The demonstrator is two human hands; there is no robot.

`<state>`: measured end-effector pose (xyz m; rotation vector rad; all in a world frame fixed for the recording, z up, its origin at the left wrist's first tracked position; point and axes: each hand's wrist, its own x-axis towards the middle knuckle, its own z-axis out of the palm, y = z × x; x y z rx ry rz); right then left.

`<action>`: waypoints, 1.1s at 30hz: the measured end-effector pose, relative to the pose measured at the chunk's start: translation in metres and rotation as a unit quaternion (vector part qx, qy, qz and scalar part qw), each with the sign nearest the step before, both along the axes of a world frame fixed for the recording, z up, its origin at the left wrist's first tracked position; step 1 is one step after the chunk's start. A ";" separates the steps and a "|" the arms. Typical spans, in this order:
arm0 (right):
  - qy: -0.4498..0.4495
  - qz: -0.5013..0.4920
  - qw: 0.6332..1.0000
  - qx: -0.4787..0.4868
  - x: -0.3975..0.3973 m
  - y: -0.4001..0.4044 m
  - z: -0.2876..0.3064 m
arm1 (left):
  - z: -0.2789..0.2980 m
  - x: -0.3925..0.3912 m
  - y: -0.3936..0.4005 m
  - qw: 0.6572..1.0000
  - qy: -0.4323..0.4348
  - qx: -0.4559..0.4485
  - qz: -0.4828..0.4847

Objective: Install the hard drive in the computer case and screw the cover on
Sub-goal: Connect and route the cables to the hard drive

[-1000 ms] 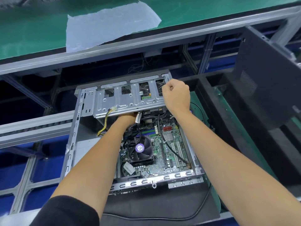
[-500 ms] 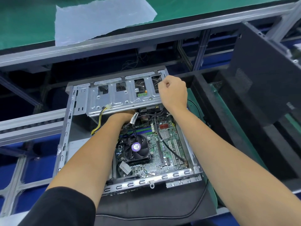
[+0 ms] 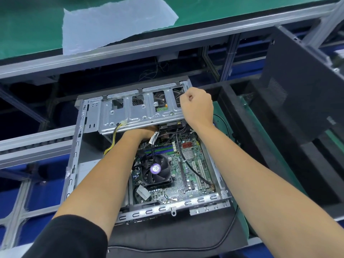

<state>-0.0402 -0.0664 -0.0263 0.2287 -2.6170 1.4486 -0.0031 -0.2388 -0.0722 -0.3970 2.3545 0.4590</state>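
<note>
1. Computer case (image 3: 74, 155) lying open on dark mat (image 3: 167, 237), motherboard and CPU fan (image 3: 157, 171) exposed.
2. Left hand (image 3: 147, 131) reaching under silver drive cage (image 3: 137, 110); fingers hidden, grip impossible to tell.
3. Right hand (image 3: 197, 107) fisted at cage's right end, fingers curled against it.
4. Hard drive not clearly identifiable.
5. Black cover panel (image 3: 305, 86) leaning at right, apart from case.

Torn pale sheet (image 3: 115, 25), perhaps plastic, on green mat (image 3: 242, 8).
</note>
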 end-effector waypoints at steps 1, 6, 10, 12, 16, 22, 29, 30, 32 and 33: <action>-0.001 -0.001 1.000 -0.002 0.000 0.000 0.000 | 0.000 0.000 -0.001 1.000 0.001 -0.002 -0.002; -0.006 -0.003 1.000 0.000 0.000 0.000 0.000 | 0.002 -0.001 0.004 0.999 0.039 -0.002 0.013; -0.007 -0.001 1.000 0.004 -0.001 0.000 -0.001 | 0.001 0.000 0.007 0.999 0.026 -0.009 0.016; -0.009 -0.002 1.000 0.007 -0.001 -0.001 -0.001 | 0.002 0.003 0.007 0.997 0.035 -0.041 0.052; -0.008 -0.005 1.000 0.008 -0.001 -0.001 -0.002 | 0.004 0.004 0.007 1.000 0.007 0.008 0.016; -0.007 -0.005 1.000 0.012 -0.001 -0.001 -0.002 | 0.005 0.005 0.013 0.999 0.017 0.042 0.013; -0.006 -0.002 1.000 0.013 0.000 -0.001 -0.001 | 0.004 0.007 0.020 0.998 0.045 0.024 0.020; -0.005 -0.001 1.000 0.013 0.000 0.000 -0.001 | 0.002 0.007 0.020 0.998 0.052 0.026 0.023; -0.005 0.001 1.000 0.009 0.001 0.000 0.000 | 0.001 0.008 0.019 0.998 0.063 0.023 0.011; -0.005 0.002 1.000 0.008 0.001 0.000 0.000 | 0.001 0.008 0.020 0.997 0.069 0.020 0.006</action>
